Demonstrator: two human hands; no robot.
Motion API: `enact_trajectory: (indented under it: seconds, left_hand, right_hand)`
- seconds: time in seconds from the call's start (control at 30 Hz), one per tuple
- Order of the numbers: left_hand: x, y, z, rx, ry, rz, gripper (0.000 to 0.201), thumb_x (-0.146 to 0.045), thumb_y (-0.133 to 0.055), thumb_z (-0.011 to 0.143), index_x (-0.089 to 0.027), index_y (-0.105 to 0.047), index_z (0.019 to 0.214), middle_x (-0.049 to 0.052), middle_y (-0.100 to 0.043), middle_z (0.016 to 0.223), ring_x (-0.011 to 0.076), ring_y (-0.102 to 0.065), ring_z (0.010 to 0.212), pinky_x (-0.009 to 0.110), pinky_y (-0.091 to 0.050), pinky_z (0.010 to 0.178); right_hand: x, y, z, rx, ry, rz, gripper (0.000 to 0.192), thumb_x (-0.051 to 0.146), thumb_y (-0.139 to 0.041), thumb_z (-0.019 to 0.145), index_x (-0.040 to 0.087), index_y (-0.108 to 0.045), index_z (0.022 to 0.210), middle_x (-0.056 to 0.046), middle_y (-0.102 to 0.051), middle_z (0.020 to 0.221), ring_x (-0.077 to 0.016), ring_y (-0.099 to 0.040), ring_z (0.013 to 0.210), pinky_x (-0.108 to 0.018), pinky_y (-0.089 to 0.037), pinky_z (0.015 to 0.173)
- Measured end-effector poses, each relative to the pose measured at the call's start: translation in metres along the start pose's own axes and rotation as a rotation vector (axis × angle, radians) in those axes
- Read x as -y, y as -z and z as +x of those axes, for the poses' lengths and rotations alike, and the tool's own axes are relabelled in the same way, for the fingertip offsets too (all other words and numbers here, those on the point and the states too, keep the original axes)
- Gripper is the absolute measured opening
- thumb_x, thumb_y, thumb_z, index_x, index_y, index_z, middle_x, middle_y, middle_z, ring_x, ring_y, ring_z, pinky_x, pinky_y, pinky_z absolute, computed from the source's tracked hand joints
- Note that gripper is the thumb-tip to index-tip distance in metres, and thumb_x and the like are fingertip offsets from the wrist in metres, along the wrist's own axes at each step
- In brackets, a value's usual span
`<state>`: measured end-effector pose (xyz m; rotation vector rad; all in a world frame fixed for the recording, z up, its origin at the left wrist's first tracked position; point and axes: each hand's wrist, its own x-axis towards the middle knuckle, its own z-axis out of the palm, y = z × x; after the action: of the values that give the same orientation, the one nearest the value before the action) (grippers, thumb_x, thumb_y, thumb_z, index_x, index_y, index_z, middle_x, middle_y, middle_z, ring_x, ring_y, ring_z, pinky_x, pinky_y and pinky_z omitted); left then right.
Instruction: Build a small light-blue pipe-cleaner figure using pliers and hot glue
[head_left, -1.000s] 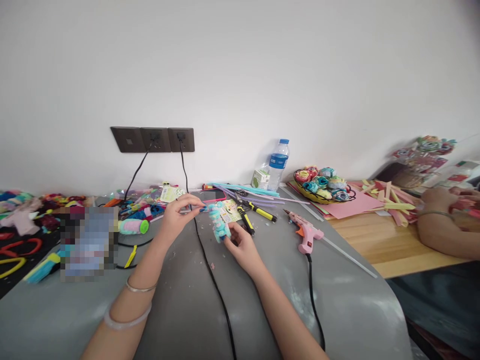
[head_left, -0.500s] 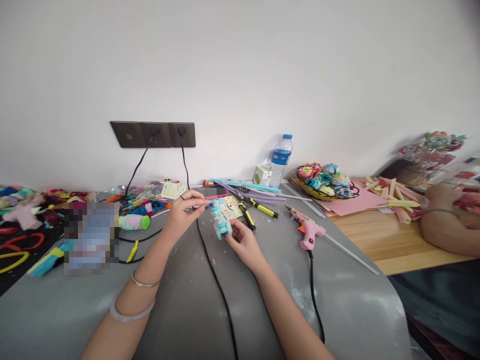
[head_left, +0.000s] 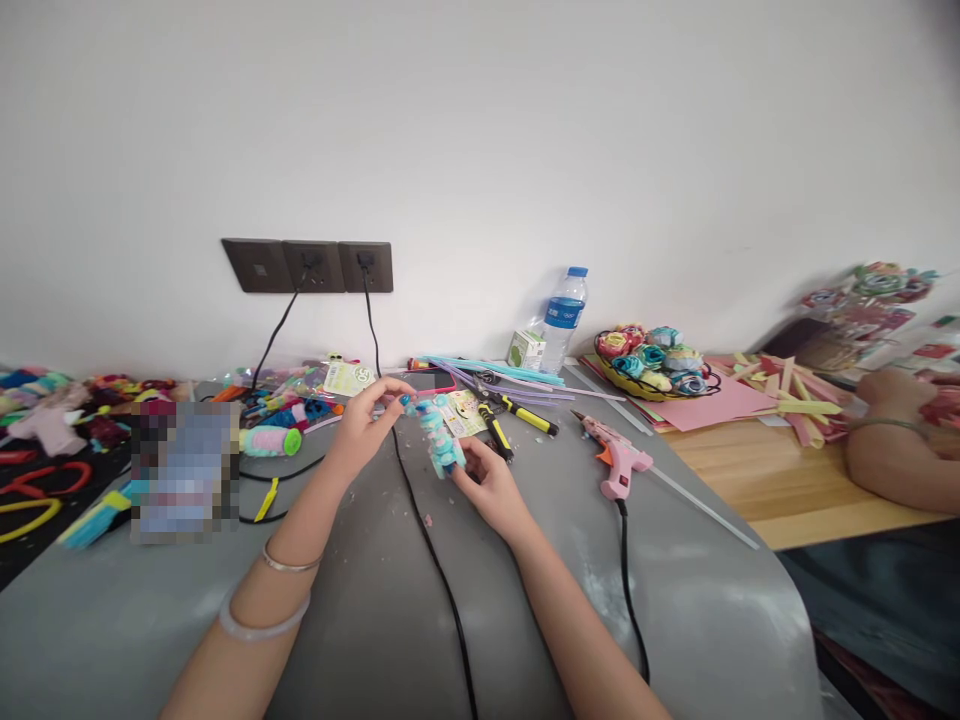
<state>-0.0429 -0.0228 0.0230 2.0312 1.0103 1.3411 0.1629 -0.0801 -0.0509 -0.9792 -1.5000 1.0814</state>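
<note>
Over the grey table [head_left: 375, 620] I hold a fuzzy turquoise and light-blue pipe-cleaner piece [head_left: 439, 435] between both hands. My left hand [head_left: 369, 425] pinches its upper end with thumb and fingertips. My right hand [head_left: 487, 485] grips its lower end from below. A black cable [head_left: 431, 560] runs across the table just under my hands. Two bracelets sit on my left wrist.
A pink glue gun [head_left: 616, 462] lies right of my hands, yellow-handled pliers [head_left: 495, 432] just behind them. A water bottle [head_left: 562, 318], a basket of paper roses [head_left: 651, 365], coloured paper strips and another person's arm [head_left: 892, 450] are to the right. Craft clutter fills the left side.
My left hand has drawn in slightly toward the top of the fuzzy piece. The view has shifted a little; my right hand keeps its grip.
</note>
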Motion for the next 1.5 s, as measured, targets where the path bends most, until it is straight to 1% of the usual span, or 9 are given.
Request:
enact_trajectory:
  seconds: [0.2,0.3,0.47,0.63,0.87,1.23,1.33,1.43,1.5]
  left_hand:
    - [-0.002,0.002,0.000,-0.013,0.085,-0.080,0.024,-0.042,-0.058,0.091,-0.020,-0.066,0.094,0.006,-0.068,0.092,0.0191,-0.063,0.086,0.028,-0.049,0.074]
    - [-0.001,0.005,0.001,-0.063,0.101,-0.098,0.028,-0.046,-0.058,0.092,-0.020,-0.067,0.093,0.006,-0.068,0.089,0.0188,-0.063,0.083,0.028,-0.049,0.070]
    - [0.003,0.011,0.002,-0.133,0.102,-0.135,0.030,-0.049,-0.062,0.089,-0.020,-0.067,0.091,0.006,-0.070,0.090,0.0200,-0.066,0.087,0.029,-0.051,0.075]
    - [0.002,0.011,0.002,-0.065,0.099,-0.085,0.023,-0.042,-0.061,0.089,-0.020,-0.068,0.091,0.006,-0.070,0.091,0.0194,-0.064,0.084,0.029,-0.051,0.072]
    - [-0.002,0.005,0.001,0.043,-0.016,-0.059,0.007,-0.024,-0.061,0.085,-0.021,-0.067,0.086,0.008,-0.068,0.101,0.0211,-0.064,0.099,0.031,-0.049,0.080]
    - [-0.001,0.006,0.000,0.091,-0.026,0.034,0.008,-0.026,-0.058,0.089,-0.021,-0.063,0.086,0.009,-0.066,0.109,0.0222,-0.062,0.104,0.033,-0.049,0.082]
    - [0.002,0.007,0.001,0.029,-0.003,-0.042,0.012,-0.032,-0.059,0.089,-0.021,-0.061,0.085,0.011,-0.067,0.110,0.0231,-0.062,0.106,0.034,-0.050,0.086]
    - [0.009,0.012,0.003,-0.126,0.037,-0.161,0.020,-0.041,-0.064,0.087,-0.021,-0.059,0.086,0.011,-0.068,0.105,0.0237,-0.062,0.107,0.035,-0.051,0.087]
    - [0.014,0.019,0.004,-0.238,0.090,-0.217,0.024,-0.043,-0.068,0.083,-0.020,-0.060,0.087,0.008,-0.068,0.097,0.0210,-0.064,0.098,0.032,-0.052,0.085]
  right_hand:
    - [0.001,0.001,0.001,0.042,-0.027,0.026,0.030,0.045,-0.062,0.088,0.018,-0.065,0.099,-0.004,-0.067,0.089,-0.0173,-0.059,0.078,-0.028,-0.048,0.074]
    - [0.003,0.001,0.002,0.056,-0.032,0.040,0.035,0.049,-0.063,0.087,0.017,-0.067,0.099,-0.004,-0.068,0.088,-0.0174,-0.059,0.077,-0.028,-0.048,0.071]
    - [0.006,0.003,0.003,0.048,-0.044,0.051,0.037,0.053,-0.064,0.086,0.018,-0.068,0.097,-0.005,-0.069,0.090,-0.0197,-0.062,0.082,-0.030,-0.049,0.076]
    - [0.006,0.004,0.003,0.054,-0.056,0.078,0.040,0.056,-0.064,0.086,0.018,-0.067,0.097,-0.005,-0.070,0.092,-0.0202,-0.062,0.084,-0.031,-0.050,0.078]
    - [0.003,0.003,0.003,0.044,-0.053,0.121,0.036,0.052,-0.065,0.086,0.018,-0.067,0.096,-0.005,-0.069,0.091,-0.0192,-0.061,0.083,-0.031,-0.049,0.078]
    - [0.005,0.001,0.003,0.023,-0.044,0.068,0.032,0.048,-0.064,0.086,0.018,-0.066,0.097,-0.005,-0.069,0.090,-0.0191,-0.062,0.082,-0.030,-0.049,0.076]
    - [0.006,0.000,0.003,0.011,-0.063,0.043,0.029,0.044,-0.064,0.085,0.018,-0.065,0.098,-0.004,-0.068,0.089,-0.0185,-0.061,0.080,-0.029,-0.049,0.073]
    - [0.006,0.000,0.004,-0.001,-0.085,0.006,0.025,0.040,-0.063,0.084,0.018,-0.064,0.096,-0.003,-0.066,0.085,-0.0170,-0.059,0.075,-0.028,-0.047,0.070]
    - [0.007,-0.001,0.004,-0.003,-0.096,-0.014,0.024,0.039,-0.062,0.083,0.018,-0.064,0.095,-0.002,-0.065,0.084,-0.0162,-0.057,0.073,-0.028,-0.046,0.069]
